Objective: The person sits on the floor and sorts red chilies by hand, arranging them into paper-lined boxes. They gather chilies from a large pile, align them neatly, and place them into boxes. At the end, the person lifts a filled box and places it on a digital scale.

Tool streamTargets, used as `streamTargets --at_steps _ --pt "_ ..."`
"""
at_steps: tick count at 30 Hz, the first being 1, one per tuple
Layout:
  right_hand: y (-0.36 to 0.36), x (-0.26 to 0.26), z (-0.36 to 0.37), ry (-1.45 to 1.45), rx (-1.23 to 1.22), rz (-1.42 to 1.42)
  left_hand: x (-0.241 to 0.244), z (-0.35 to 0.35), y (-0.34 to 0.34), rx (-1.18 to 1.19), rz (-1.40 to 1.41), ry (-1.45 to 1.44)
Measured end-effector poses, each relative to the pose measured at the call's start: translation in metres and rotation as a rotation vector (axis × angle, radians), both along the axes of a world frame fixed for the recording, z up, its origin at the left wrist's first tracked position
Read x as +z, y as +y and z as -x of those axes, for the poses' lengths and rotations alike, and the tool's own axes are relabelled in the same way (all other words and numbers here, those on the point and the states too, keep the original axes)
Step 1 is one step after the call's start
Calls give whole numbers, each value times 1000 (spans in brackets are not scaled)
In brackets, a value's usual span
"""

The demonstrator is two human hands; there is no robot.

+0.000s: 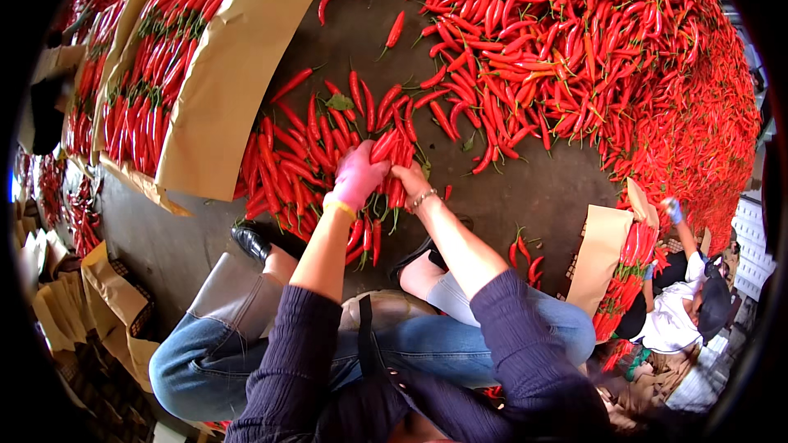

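My left hand [358,177], in a pink glove with a yellow band at the wrist, grips a bunch of red chili peppers [386,145] from the left. On the right side of the same bunch, my right hand [414,183], ungloved and with a bracelet, has its fingers around peppers, partly hidden. Green stems stick out below the bunch. Loose red chili peppers [271,166] lie on the floor under and around both hands. Left of them stands a paper-lined crate packed with rows of peppers [151,67], its brown paper liner [237,61] folded outward.
A large heap of red chili peppers [554,43] fills the upper right. At the right, a person in a white top [674,320] sits by another paper-lined crate of peppers [631,258]. Crates with brown paper [114,286] stand at lower left. My shoe [251,243] rests on the dark floor [148,246].
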State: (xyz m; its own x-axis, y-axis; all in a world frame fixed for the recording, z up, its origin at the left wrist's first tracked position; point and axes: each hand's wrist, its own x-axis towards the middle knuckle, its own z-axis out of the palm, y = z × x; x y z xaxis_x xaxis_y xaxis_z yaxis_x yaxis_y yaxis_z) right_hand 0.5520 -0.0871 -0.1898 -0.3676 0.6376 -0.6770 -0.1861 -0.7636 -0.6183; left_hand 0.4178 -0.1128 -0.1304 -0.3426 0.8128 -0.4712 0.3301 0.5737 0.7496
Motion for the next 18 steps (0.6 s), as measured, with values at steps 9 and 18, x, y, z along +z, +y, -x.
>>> streamTargets --at_steps 9,18 --pt "91 16 -1 -826 648 -527 -31 -38 30 734 45 -955" --pt "67 47 13 -690 925 -637 -77 -33 -34 956 11 -1130"
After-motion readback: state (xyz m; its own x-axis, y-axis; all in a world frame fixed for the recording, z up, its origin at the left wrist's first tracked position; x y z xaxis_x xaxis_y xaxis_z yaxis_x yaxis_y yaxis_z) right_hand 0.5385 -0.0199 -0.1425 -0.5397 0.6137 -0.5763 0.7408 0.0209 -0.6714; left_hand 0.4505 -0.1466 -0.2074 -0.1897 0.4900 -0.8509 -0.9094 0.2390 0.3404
